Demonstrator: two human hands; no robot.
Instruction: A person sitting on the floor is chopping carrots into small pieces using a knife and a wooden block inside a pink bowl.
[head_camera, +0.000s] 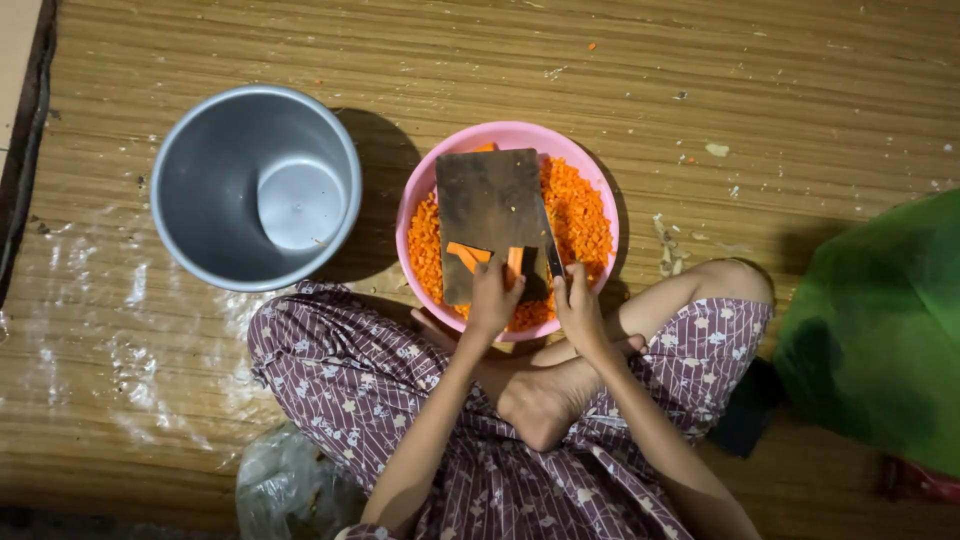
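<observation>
A pink bowl (592, 180) full of diced carrot (580, 215) sits on the floor mat in front of my crossed legs. A dark wooden cutting board (487, 205) lies across the bowl. Orange carrot sticks (468, 256) rest at the board's near edge. My left hand (493, 298) presses down on those sticks. My right hand (578, 308) grips a knife (552, 250), its blade standing at the board's right edge beside the sticks.
An empty grey metal pot (256, 187) stands left of the bowl. A green bag (880, 335) lies at the right. A crumpled clear plastic bag (285, 490) sits by my left knee. Peel scraps (668, 250) dot the woven mat.
</observation>
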